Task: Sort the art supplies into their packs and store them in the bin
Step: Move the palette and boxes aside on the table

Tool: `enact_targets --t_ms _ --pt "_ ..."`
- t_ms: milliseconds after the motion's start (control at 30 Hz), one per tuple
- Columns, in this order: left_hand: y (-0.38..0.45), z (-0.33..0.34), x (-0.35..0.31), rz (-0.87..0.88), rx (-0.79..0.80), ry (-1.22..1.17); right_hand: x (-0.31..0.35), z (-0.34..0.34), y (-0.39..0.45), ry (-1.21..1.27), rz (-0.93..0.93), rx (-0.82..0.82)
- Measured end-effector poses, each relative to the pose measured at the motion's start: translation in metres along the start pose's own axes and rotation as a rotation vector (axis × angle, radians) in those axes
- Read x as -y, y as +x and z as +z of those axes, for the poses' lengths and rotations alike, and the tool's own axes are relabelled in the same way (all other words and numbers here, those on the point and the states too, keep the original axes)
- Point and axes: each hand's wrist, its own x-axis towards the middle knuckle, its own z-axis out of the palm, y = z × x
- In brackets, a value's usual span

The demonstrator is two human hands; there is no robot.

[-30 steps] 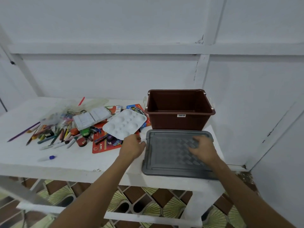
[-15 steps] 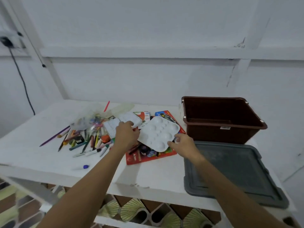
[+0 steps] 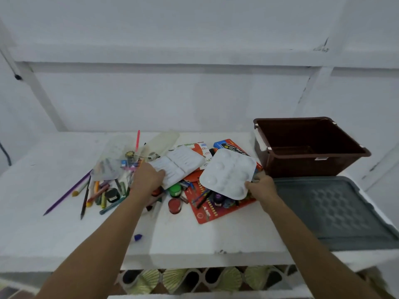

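While the right hand (image 3: pixel 262 187) grips the white palette (image 3: pixel 228 174), the left hand (image 3: pixel 146 180) holds a white tray (image 3: pixel 179 166). Lifting either could scatter paint pots (image 3: pixel 174 206) beneath.

Both my arms reach forward, bare to the elbow. My left grip (image 3: pixel 149 179) curls knuckles-up, fingers closed on something ahead. My right grip (image 3: pixel 262 186) pinches, thumb on top, pointing left.

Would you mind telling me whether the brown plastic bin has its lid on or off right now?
Off. The brown plastic bin stands open-topped, and the grey plastic lid lies flat on the white table in front of it.
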Motion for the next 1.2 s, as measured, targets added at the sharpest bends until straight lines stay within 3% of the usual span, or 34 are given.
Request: enact_targets --t_ms 133,300,367,433,533,733,1000,1200 --pt "0.006 -0.009 0.002 -0.060 0.054 -0.138 0.007 -0.001 -0.012 0.266 0.149 0.064" --pt "-0.002 -0.033 -0.010 -0.382 0.394 -0.783 0.029 -0.010 -0.021 0.434 0.168 0.183" --pt "-0.007 -0.045 -0.012 -0.434 0.539 -0.981 0.038 -0.010 -0.024 0.441 0.143 0.213" --pt "-0.010 -0.059 -0.013 -0.423 0.572 -1.089 0.049 -0.006 -0.027 0.445 0.112 0.237" --pt "-0.006 -0.091 -0.010 -0.344 0.495 -1.151 0.076 0.007 -0.034 0.444 0.011 0.285" --pt "0.019 -0.179 0.044 -0.212 0.120 -1.316 0.140 0.086 -0.046 0.483 -0.128 0.526" --pt "0.025 -0.256 0.192 -0.378 -0.311 -1.431 0.181 0.279 -0.108 0.427 -0.054 0.821" --pt "0.006 -0.267 0.278 -0.557 -0.456 -1.378 0.185 0.384 -0.151 0.312 0.017 0.912"
